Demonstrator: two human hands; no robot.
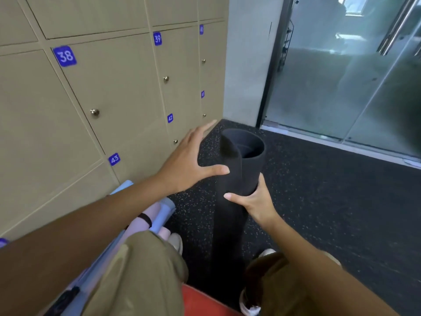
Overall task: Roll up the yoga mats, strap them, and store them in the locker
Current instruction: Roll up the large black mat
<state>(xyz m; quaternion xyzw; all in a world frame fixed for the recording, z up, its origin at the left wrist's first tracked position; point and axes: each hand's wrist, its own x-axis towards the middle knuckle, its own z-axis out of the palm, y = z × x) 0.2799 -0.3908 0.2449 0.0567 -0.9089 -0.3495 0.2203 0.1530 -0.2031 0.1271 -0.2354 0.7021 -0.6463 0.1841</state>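
Gripping black rolled mat (242, 156), right hand (251, 201); left hand (186, 165) spread, thumb touching it.

This is a gym or fitness studio, in its locker area. A wall of beige lockers (109, 92) fills the left side, each door with a small metal knob (94, 112) and a blue number tag (65, 56) reading 38, 39, 42, 43. The floor (319, 190) is black speckled rubber, the kind laid in exercise rooms. Rolled yoga mats, one black (241, 160), others pink (150, 215) and light blue (164, 215), stand or lie by the lockers. A frosted glass door (341, 76) with a metal frame closes off the right side.
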